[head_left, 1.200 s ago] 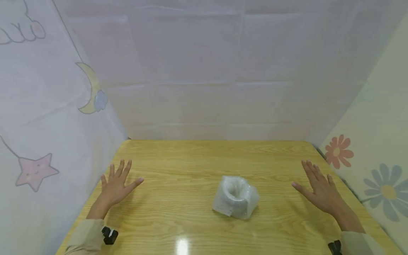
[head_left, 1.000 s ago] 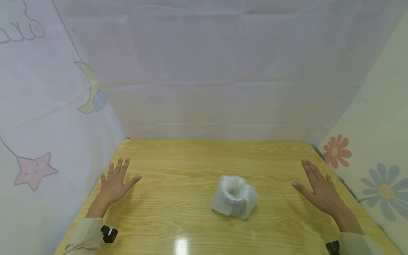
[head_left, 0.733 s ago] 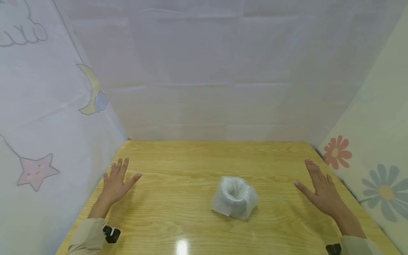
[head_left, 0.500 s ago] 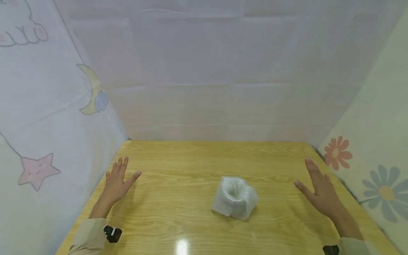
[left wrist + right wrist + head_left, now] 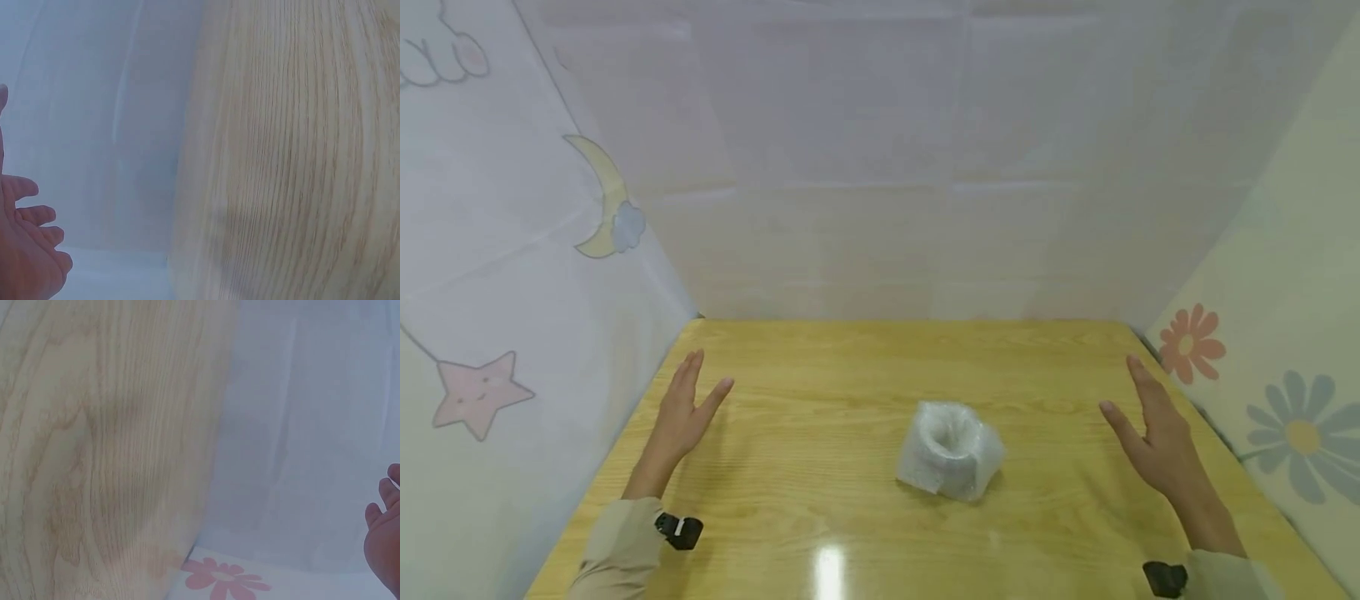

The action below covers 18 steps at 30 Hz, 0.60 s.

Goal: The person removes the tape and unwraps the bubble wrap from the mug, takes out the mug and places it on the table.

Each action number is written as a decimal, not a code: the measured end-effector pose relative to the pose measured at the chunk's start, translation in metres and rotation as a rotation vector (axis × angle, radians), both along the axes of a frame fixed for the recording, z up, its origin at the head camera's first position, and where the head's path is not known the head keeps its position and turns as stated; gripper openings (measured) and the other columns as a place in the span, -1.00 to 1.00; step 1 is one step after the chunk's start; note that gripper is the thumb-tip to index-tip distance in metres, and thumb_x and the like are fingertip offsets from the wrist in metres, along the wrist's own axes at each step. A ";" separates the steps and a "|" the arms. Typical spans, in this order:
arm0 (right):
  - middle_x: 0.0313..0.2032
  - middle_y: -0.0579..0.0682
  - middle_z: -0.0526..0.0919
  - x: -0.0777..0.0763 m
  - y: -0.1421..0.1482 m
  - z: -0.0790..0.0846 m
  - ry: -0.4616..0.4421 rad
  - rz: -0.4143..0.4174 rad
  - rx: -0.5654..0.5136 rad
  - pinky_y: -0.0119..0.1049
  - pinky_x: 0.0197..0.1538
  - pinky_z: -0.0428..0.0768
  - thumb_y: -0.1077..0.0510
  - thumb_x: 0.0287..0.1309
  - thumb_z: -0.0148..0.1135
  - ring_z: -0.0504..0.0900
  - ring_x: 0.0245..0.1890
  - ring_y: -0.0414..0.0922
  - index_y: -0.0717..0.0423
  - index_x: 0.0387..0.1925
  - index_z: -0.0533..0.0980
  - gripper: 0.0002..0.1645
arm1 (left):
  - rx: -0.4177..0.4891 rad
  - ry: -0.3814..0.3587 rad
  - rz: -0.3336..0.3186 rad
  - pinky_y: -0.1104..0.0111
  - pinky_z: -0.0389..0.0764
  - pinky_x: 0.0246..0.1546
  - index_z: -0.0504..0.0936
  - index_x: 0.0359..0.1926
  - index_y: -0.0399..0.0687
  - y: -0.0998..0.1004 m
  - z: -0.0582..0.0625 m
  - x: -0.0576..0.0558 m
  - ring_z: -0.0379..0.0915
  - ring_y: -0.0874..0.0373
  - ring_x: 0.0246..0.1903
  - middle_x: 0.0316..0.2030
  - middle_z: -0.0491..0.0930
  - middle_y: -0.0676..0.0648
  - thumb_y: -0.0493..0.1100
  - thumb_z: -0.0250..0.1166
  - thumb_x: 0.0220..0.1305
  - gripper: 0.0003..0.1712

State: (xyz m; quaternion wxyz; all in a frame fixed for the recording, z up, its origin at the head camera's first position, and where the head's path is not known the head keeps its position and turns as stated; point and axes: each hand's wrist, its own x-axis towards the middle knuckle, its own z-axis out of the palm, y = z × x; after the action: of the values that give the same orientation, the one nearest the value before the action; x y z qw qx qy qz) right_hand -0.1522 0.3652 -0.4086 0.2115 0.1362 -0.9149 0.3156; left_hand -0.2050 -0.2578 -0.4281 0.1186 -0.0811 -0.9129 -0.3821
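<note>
A bundle of clear bubble wrap (image 5: 951, 471), coiled into a ring with a hollow in its top, sits on the wooden table right of centre. My left hand (image 5: 679, 418) is over the table's left side, thumb apart from the straight fingers, holding nothing. On the other side my right hand (image 5: 1161, 442) is raised with its palm facing inward, also holding nothing. Both hands are well apart from the bundle. The left wrist view shows part of the left hand (image 5: 28, 250) at its edge; a bit of the right hand (image 5: 384, 540) appears in the right wrist view.
The wood-grain table (image 5: 820, 375) is bounded by a pale sheet (image 5: 850, 167) at the back. Sheets printed with a moon (image 5: 602, 196) and star stand at the left, and with flowers (image 5: 1191, 343) at the right. Black wrist cameras (image 5: 680, 531) are strapped below both hands.
Both hands have turned from palms down to palms facing inward, thumbs up. The head view has tilted slightly, and the bubble-wrap bundle stays in its place on the table.
</note>
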 end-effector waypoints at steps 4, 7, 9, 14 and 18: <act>0.48 0.12 -0.02 0.003 -0.007 0.003 0.039 -0.023 -0.033 0.49 0.15 0.06 0.18 0.38 0.07 -0.02 0.39 0.32 -0.18 0.54 -0.12 -0.13 | 0.029 0.033 0.013 -0.35 -0.07 0.23 -0.16 0.52 -0.25 0.004 0.001 -0.001 -0.30 -0.39 0.40 0.47 -0.21 -0.36 0.10 0.04 0.47 -0.12; 0.47 0.13 0.03 0.004 -0.012 0.002 0.079 -0.019 -0.054 0.45 0.19 0.06 0.19 0.36 0.09 0.01 0.40 0.25 -0.16 0.53 -0.05 -0.15 | 0.055 0.067 0.026 -0.35 -0.04 0.23 -0.12 0.51 -0.26 0.006 0.002 0.000 -0.24 -0.40 0.39 0.46 -0.15 -0.38 0.08 0.04 0.47 -0.15; 0.46 0.12 0.07 0.005 -0.015 0.002 0.107 -0.015 -0.063 0.36 0.27 0.05 0.20 0.35 0.10 0.02 0.42 0.15 -0.14 0.52 -0.01 -0.17 | 0.079 0.084 0.034 -0.33 -0.01 0.23 -0.10 0.51 -0.26 0.007 0.002 0.000 -0.20 -0.40 0.38 0.45 -0.12 -0.38 0.07 0.04 0.47 -0.16; 0.44 0.07 0.14 0.005 -0.020 0.001 0.169 -0.012 -0.086 0.08 0.39 0.04 0.22 0.33 0.11 0.04 0.42 -0.15 -0.07 0.50 0.09 -0.22 | 0.145 0.085 0.038 -0.30 0.03 0.24 -0.08 0.51 -0.24 0.011 0.001 0.002 -0.18 -0.37 0.39 0.45 -0.08 -0.37 0.05 0.04 0.48 -0.19; 0.41 0.07 0.22 0.008 -0.025 0.000 0.198 -0.012 -0.102 -0.20 0.40 0.08 0.25 0.32 0.08 0.10 0.37 -0.26 0.00 0.47 0.16 -0.28 | 0.180 0.062 0.017 -0.29 0.04 0.24 -0.07 0.51 -0.23 0.019 0.002 0.004 -0.18 -0.38 0.38 0.44 -0.06 -0.38 0.04 0.02 0.49 -0.21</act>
State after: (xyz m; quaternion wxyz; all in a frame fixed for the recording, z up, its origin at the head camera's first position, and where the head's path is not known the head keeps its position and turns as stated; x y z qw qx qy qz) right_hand -0.1438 0.3404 -0.4085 0.3094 0.1504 -0.8730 0.3456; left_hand -0.2010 -0.2389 -0.4258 0.1567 -0.0742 -0.8713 -0.4591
